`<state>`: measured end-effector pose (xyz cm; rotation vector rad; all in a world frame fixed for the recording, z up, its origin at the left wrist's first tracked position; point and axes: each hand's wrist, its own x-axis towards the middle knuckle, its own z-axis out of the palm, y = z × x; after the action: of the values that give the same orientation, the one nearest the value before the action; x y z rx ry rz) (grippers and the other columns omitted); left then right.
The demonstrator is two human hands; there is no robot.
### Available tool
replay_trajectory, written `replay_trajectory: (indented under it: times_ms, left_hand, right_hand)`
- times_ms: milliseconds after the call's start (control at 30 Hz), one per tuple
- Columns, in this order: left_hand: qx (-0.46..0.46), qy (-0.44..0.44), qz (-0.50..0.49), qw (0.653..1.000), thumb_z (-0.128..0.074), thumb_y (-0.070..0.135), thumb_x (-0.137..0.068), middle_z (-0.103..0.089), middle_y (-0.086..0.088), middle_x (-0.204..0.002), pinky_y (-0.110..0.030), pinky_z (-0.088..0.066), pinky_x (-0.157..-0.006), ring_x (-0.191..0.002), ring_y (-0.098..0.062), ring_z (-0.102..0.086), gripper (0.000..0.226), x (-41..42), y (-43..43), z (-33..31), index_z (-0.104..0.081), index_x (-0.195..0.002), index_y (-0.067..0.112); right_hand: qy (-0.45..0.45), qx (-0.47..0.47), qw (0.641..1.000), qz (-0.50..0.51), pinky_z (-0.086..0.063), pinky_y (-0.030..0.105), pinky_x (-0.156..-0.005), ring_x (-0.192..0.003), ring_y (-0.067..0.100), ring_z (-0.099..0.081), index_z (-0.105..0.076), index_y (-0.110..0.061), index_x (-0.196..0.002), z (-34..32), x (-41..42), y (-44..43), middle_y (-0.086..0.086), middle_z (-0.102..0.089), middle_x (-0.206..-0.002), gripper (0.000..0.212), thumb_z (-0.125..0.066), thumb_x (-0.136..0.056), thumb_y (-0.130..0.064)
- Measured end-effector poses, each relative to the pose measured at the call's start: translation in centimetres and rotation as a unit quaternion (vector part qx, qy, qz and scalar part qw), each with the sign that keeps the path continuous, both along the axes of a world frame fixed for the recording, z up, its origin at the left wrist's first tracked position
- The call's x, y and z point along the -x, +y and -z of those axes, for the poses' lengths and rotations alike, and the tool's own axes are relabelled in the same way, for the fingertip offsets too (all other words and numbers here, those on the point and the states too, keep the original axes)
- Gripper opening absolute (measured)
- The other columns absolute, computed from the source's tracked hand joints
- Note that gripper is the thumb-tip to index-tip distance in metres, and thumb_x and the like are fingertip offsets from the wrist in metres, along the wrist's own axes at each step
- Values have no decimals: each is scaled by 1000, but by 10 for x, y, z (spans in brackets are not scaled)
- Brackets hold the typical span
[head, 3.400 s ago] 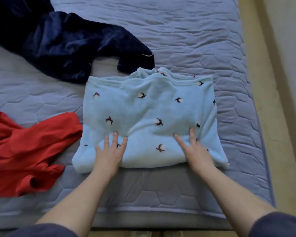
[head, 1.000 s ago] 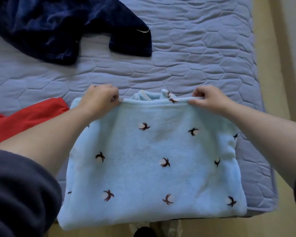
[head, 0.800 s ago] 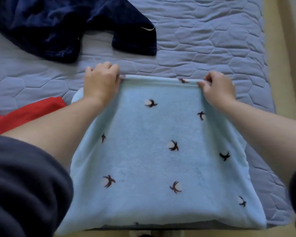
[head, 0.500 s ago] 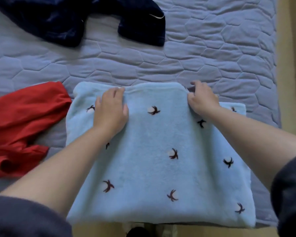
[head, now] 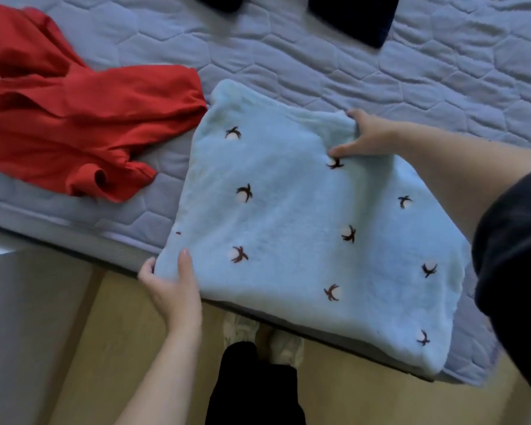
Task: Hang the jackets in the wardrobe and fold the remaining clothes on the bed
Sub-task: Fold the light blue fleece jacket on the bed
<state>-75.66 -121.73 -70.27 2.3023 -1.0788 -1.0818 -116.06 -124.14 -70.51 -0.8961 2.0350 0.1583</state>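
The quilted bed (head: 288,56) is carrying everything. The folded light-blue fleece top (head: 304,225) is sitting at its near edge, overhanging slightly, with a crumpled red garment (head: 89,118) lying just left of it. The left hand (head: 169,289) is pinching the fleece's near-left corner and the right hand (head: 368,136) is gripping its far edge, so they're well apart.

I get one view, from the camera on the person's head, aimed steeply down and a little forward. It sits close: the light blue fleece (head: 288,228) fills the middle, with the left hand (head: 172,289) and right hand (head: 368,136) large on its edges. The frame is rolled, so the near edge of the bed (head: 288,56) runs diagonally down to the right, with the floor (head: 129,332) and the person's legs (head: 252,388) beneath.
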Motion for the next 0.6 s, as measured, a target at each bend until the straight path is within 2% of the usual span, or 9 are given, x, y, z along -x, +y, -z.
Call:
replay_trajectory:
  times_ms: [33,67,133,200,333,400,467,533,600]
  left_hand:
    - [-22,51,-102,993,-63,45,-87,-55,-3,-116,-24,-45,-73,-92,-13,-57,56,0,11,0,-45,-126,10]
    - [-54,129,-200,970,-59,52,-88,-60,0,-116,-27,-48,-74,-93,-13,-61,53,2,20,0,-50,-123,13]
    - [-106,314,-315,890,-50,62,-88,-69,1,-113,-31,-54,-74,-94,-15,-68,47,9,41,0,-62,-113,23]
    - [-132,407,-310,849,-50,68,-80,-73,3,-107,-32,-55,-73,-95,-15,-70,53,24,63,-2,-63,-111,28]
    - [-264,438,-208,834,-73,68,-53,-69,-2,-117,-40,-53,-88,-108,-21,-65,90,63,107,-17,-54,-129,25]
    - [-305,449,-191,818,-80,55,-53,-70,-5,-115,-45,-50,-95,-109,-24,-65,90,76,118,-22,-53,-131,21]
    - [-313,452,-194,813,-82,47,-55,-70,-7,-113,-46,-51,-93,-107,-26,-65,84,80,120,-24,-54,-130,19]
    - [-304,456,-184,816,-88,48,-51,-70,-7,-113,-44,-53,-89,-106,-27,-66,87,79,109,-34,-58,-128,18]
    - [-294,468,-136,822,-89,51,-44,-70,-9,-113,-43,-54,-88,-104,-27,-67,89,76,87,-53,-63,-123,17]
  right_hand:
    - [-6,-4,1000,4,-38,39,-99,-126,30,-47,-31,-25,-144,1,0,0,6,-47,-139,98,-74,-65,-65]
    - [-15,-7,1000,4,-41,37,-97,-121,28,-51,-42,-26,-136,2,0,1,4,-54,-131,90,-75,-63,-66]
    - [-43,-22,999,-4,-44,38,-97,-110,26,-58,-57,-28,-121,0,0,4,0,-62,-118,78,-73,-58,-70]
    - [-50,-39,998,5,-45,42,-99,-106,27,-59,-61,-28,-119,-3,-1,9,2,-63,-117,76,-71,-58,-72]
    - [-111,-46,991,62,-51,44,-94,-99,27,-65,-60,-24,-119,-12,-2,20,4,-67,-114,66,-76,-66,-60]
    - [-153,-59,980,110,-55,45,-89,-95,26,-69,-59,-21,-121,-20,-4,30,4,-70,-110,70,-80,-64,-55]
    - [-191,-54,966,165,-59,41,-79,-91,23,-72,-61,-19,-119,-31,-3,45,3,-73,-105,66,-83,-63,-49]
    - [-216,-39,953,209,-59,33,-64,-86,21,-73,-63,-17,-113,-50,1,58,2,-75,-98,56,-81,-68,-44]
    - [-221,-10,943,250,-58,30,-57,-83,20,-73,-64,-17,-110,-77,11,69,2,-75,-95,51,-79,-69,-43]
